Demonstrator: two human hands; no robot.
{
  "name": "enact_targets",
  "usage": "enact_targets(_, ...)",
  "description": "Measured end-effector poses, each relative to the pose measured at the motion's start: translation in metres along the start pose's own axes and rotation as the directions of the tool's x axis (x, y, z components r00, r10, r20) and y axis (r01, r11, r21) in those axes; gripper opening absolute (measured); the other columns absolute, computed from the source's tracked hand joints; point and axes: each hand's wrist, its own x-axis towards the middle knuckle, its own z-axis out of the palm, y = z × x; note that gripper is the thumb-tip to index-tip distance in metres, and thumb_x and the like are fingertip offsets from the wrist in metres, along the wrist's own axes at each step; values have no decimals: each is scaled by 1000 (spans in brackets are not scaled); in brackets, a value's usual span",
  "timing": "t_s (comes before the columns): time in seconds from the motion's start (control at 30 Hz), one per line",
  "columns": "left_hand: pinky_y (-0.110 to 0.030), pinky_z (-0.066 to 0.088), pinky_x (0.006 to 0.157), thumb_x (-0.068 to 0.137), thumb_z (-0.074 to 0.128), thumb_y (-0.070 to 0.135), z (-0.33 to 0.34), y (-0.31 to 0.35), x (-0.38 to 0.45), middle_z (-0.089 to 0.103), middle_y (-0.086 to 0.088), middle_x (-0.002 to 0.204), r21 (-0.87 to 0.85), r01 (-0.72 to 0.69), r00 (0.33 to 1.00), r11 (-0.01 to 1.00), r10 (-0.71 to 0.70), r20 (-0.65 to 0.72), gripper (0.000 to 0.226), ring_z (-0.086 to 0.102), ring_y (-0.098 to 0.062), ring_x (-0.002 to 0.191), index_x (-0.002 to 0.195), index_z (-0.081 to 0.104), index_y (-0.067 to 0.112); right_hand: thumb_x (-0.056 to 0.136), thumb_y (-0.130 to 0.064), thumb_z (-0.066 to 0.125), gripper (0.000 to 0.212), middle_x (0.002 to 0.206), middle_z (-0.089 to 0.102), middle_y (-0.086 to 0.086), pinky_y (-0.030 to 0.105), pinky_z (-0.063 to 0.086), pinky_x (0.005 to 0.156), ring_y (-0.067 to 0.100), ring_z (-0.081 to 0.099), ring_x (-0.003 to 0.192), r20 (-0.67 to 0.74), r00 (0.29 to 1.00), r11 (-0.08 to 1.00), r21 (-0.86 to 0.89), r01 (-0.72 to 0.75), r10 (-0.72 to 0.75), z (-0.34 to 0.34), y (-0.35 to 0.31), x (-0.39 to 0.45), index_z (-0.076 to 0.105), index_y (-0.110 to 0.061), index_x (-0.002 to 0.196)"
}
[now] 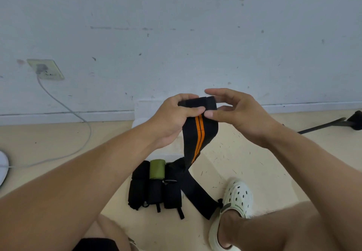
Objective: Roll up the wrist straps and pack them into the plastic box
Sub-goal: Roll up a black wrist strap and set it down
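The person holds one black wrist strap with two orange stripes (198, 133) up in front of the wall, its top end folded over to begin a roll. The left hand (174, 117) grips that end, thumb pressed on the front, fingers curled behind. The right hand (235, 111) pinches the strap's right edge between thumb and forefinger, the other fingers loosely spread. The strap's tail hangs down to the floor (254, 152) and ends beside a white clog (237, 198). Rolling this strap looks barely begun. Below the hands lies a cluster of rolled straps (154, 186), about five black and one green, the exact count hard to tell. A pale box-like shape behind the hands may be the plastic box, too hidden to confirm; nothing looks packed.
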Motion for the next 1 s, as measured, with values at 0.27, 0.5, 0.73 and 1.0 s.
enact_targets(0.27,-40,60,96,98,71,13,1,-12,-1,73,-8,113,138,-65,998,988,68,-17,33,72,-27,108,130,62,15,105,-28,60,23,106,79,-9,33,59,97,12,76,98,-35,999,979,-205,-5,-3,14,5,-1,74,-32,124)
enact_targets(0.5,-32,61,88,95,75,11,-2,-14,-2,69,-1,110,296,-164,985,941,174,-8,31,71,-20,102,122,63,19,96,-14,72,21,103,74,7,34,65,76,26,77,84,-121,991,995,-80,-68,58,16,2,-1,70,-19,117)
enact_targets(0.73,-41,62,93,99,64,43,7,0,-7,79,-1,93,13,23,999,1000,-23,31,32,77,-19,92,110,68,14,91,-4,76,29,111,71,-1,42,64,81,34,73,81,-89,985,973,-193,130,-149,4,0,1,68,-27,107)
enact_targets(1.0,-45,59,97,91,79,18,-2,-3,0,74,-10,110,42,-63,997,997,65,-49,27,74,-28,104,116,67,15,81,-12,86,35,117,73,-4,36,58,95,24,76,96,-34,999,999,7,40,-40,-1,2,4,72,-23,111)
